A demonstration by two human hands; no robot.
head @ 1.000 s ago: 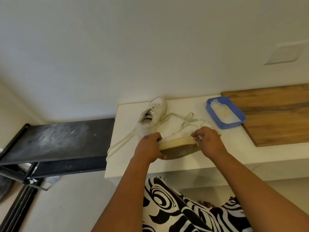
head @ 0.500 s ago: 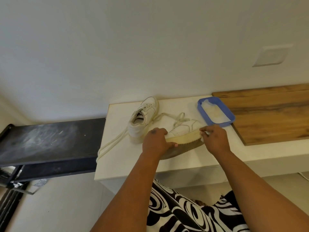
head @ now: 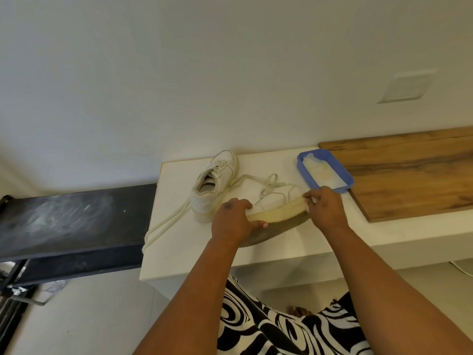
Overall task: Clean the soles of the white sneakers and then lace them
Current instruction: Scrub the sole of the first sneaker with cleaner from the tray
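Observation:
One white sneaker (head: 275, 201) lies tipped on its side on the white counter (head: 179, 252), its yellowed sole edge and dark tread facing me. My left hand (head: 234, 221) grips its heel end. My right hand (head: 323, 207) is at the toe end, fingers pinched on a small white wipe pressed against the sole rim. The second white sneaker (head: 215, 184) stands upright behind, to the left, opening towards me. Loose cream laces (head: 166, 224) trail from the shoes to the counter's left edge.
A blue tray (head: 344, 179) holding white wet material sits just behind my right hand. A wooden board (head: 414, 175) covers the counter's right part. A black shelf (head: 74, 216) adjoins the counter on the left. A white wall rises behind.
My right hand has slid rightwards along the sole edge from the middle to the toe end. My left hand has kept its grip on the heel. The view has shifted a little to the left.

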